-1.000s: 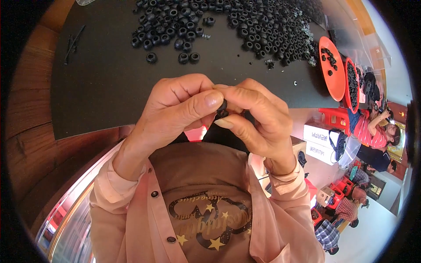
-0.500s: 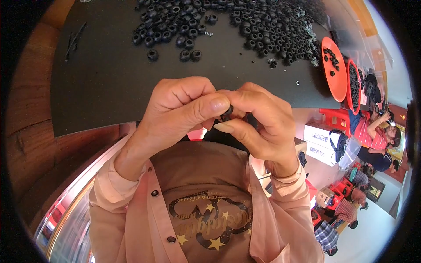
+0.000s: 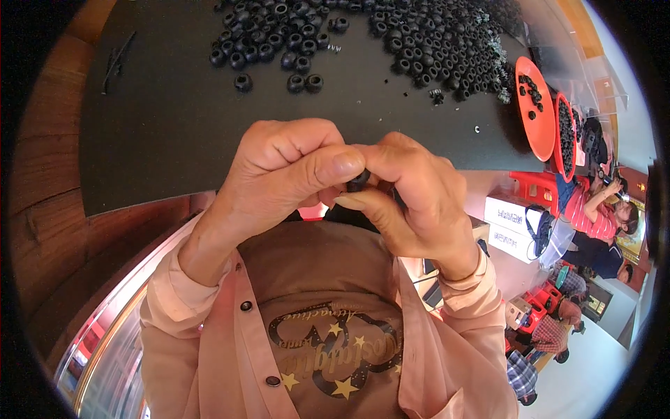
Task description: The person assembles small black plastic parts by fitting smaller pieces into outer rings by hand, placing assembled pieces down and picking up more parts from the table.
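My left hand (image 3: 279, 171) and my right hand (image 3: 422, 199) meet in front of my chest, above the table's near edge. Between their thumbs and forefingers they pinch a small round black cord lock (image 3: 359, 181). Fingers cover much of it, so its inner parts are hidden. Beyond my hands, loose hollow black cord lock bodies (image 3: 269, 35) lie scattered on the black table (image 3: 167, 119). Denser rows of similar bodies (image 3: 447, 52) sit to their right. A small metal spring (image 3: 335, 49) rests between the two groups.
On the right edge of the table stand an orange-red plate (image 3: 534, 136) with several small black parts and a red basket (image 3: 564, 133) full of them. Thin black sticks (image 3: 115, 66) lie far left. White boxes (image 3: 506, 230) and several people are off to the right.
My right thumb has shifted slightly left and the cord lock between my fingertips shows a little more. Both hands keep their pinch in nearly the same place.
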### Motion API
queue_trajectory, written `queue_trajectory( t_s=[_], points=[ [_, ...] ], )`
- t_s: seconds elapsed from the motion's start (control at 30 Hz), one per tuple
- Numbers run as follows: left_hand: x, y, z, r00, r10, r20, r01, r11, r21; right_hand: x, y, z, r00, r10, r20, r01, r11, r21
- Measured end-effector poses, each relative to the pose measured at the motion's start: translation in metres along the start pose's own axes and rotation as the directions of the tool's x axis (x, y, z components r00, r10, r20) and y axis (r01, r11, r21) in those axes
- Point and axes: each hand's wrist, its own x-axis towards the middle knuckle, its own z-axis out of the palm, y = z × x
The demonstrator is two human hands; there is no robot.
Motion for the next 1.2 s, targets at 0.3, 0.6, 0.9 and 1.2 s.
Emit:
queue_trajectory(
  t_s=[0.3,0.6,0.9,1.2],
  points=[
    [0.006,0.000,0.005,0.995,-0.098,0.009,0.098,0.993,-0.064,0.000,0.003,-0.013,0.999,0.040,0.002,-0.040,0.999,0.021],
    [0.006,0.000,-0.001,0.993,-0.114,-0.003,0.112,0.977,-0.181,-0.001,0.002,-0.002,0.976,0.114,-0.186,-0.090,0.987,0.134],
    [0.003,-0.006,0.005,0.997,-0.012,-0.072,0.003,0.991,-0.134,0.002,0.005,0.001,0.968,0.104,-0.226,-0.085,0.992,0.095],
    [0.004,-0.010,0.004,0.993,0.002,-0.119,-0.019,0.990,-0.142,0.010,0.007,0.003,0.980,-0.012,-0.197,0.000,0.998,-0.061]
  ],
)
